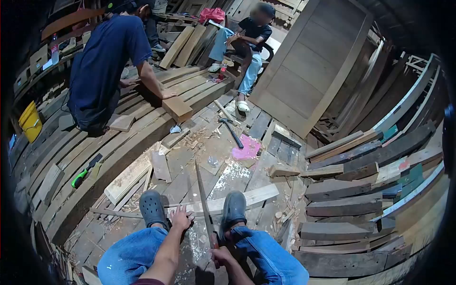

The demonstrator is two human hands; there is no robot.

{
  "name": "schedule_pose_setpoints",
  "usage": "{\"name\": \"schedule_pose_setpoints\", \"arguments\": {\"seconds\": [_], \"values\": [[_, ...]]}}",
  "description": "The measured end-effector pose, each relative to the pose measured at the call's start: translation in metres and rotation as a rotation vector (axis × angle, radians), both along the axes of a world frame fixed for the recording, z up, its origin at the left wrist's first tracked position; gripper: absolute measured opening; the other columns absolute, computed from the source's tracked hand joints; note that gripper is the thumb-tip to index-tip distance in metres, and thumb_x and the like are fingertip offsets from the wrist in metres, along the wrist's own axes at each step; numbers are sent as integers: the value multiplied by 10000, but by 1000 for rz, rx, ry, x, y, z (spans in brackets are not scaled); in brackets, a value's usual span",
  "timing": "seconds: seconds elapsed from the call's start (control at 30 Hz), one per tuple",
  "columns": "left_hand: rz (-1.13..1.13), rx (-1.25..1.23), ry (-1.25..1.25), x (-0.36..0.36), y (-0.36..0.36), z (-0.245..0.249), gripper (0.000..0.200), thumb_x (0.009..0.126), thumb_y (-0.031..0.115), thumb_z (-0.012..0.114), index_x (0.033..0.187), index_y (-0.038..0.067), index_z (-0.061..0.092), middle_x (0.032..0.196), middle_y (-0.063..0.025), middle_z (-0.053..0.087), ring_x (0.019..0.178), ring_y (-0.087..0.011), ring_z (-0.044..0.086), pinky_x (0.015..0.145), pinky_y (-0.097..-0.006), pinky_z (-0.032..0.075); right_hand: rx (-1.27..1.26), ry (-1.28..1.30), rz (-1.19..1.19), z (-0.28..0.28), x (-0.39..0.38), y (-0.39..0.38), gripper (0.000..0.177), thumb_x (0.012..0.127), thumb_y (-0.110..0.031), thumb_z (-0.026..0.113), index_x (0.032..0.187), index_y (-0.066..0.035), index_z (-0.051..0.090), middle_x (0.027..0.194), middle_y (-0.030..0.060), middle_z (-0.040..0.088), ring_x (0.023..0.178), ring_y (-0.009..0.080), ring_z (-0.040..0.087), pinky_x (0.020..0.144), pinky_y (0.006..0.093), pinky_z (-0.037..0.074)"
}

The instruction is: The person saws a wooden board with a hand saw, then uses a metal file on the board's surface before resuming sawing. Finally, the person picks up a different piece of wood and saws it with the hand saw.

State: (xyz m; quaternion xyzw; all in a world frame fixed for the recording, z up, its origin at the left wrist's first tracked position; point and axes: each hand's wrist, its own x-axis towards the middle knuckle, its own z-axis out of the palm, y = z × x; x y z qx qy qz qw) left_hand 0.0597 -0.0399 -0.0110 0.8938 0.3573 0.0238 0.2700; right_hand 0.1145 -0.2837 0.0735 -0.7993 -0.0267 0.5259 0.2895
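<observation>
Two hands obs.: our left hand (181, 219) spread flat on plank (247, 197) near us; our right hand (222, 257) fisted round saw (204, 205) handle, blade pointing far.

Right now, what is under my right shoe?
The pale plank, with the saw blade crossing it beside the shoe. Whatever lies beneath the sole and the plank is covered.
</observation>
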Motion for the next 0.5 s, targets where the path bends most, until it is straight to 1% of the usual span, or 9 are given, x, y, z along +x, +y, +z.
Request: {"name": "schedule_pose_setpoints", "arguments": {"seconds": [0.07, 0.17, 0.27, 0.3, 0.37, 0.4, 0.5], "values": [[-1, 16, -14, 0, 0, -2, 323, 843, 443, 611, 1129, 315, 686, 1445, -71, 406, 1388, -281, 263, 1089, -570, 187, -55, 0, -12, 2, -1, 4, 357, 785, -312, 656, 616, 0, 611, 572, 69, 578, 469, 174, 525, 431, 349, 368], [-8, 61, 6, 0, -1, -4, 331, 840, 455, 603, 1134, 323, 680, 1440, -80, 413, 1375, -286, 292, 1065, -573, 229, -33, -48, -50, -13, -3, 3, 317, 776, -269, 617, 613, 3, 596, 576, 72, 570, 474, 175, 526, 434, 350, 371], [2, -4, -7, -1, -1, 3, 335, 841, 452, 615, 1145, 326, 675, 1448, -67, 402, 1387, -279, 265, 1088, -568, 199, 59, -49, -120, -15, -7, 3, 269, 756, -220, 591, 605, 3, 584, 566, 71, 555, 468, 172, 516, 431, 341, 352], [7, -9, -9, -1, -1, 0, 331, 840, 449, 617, 1143, 329, 675, 1447, -67, 403, 1388, -279, 263, 1089, -568, 199, 69, -42, -127, -9, -9, 3, 263, 751, -216, 592, 609, 5, 582, 564, 70, 551, 466, 172, 511, 431, 339, 347], [19, -18, -19, 2, 1, -8, 324, 838, 444, 621, 1138, 336, 676, 1446, -67, 404, 1388, -281, 261, 1089, -568, 199, 92, -31, -140, 19, -12, 8, 251, 742, -208, 595, 616, 8, 579, 559, 69, 544, 462, 171, 503, 431, 336, 336], [7, -2, 7, 1, 0, -6, 317, 838, 429, 626, 1136, 333, 678, 1442, -67, 408, 1388, -277, 262, 1087, -569, 201, 65, -57, -98, 33, -14, 11, 246, 740, -204, 599, 639, 19, 582, 556, 64, 538, 460, 170, 493, 432, 335, 327], [10, -12, 0, 0, 0, 3, 315, 838, 421, 626, 1133, 325, 681, 1437, -66, 414, 1382, -276, 273, 1083, -571, 206, 44, -22, -95, 8, -10, 6, 225, 743, -186, 578, 646, 17, 595, 564, 62, 545, 474, 168, 502, 439, 330, 339]]}}
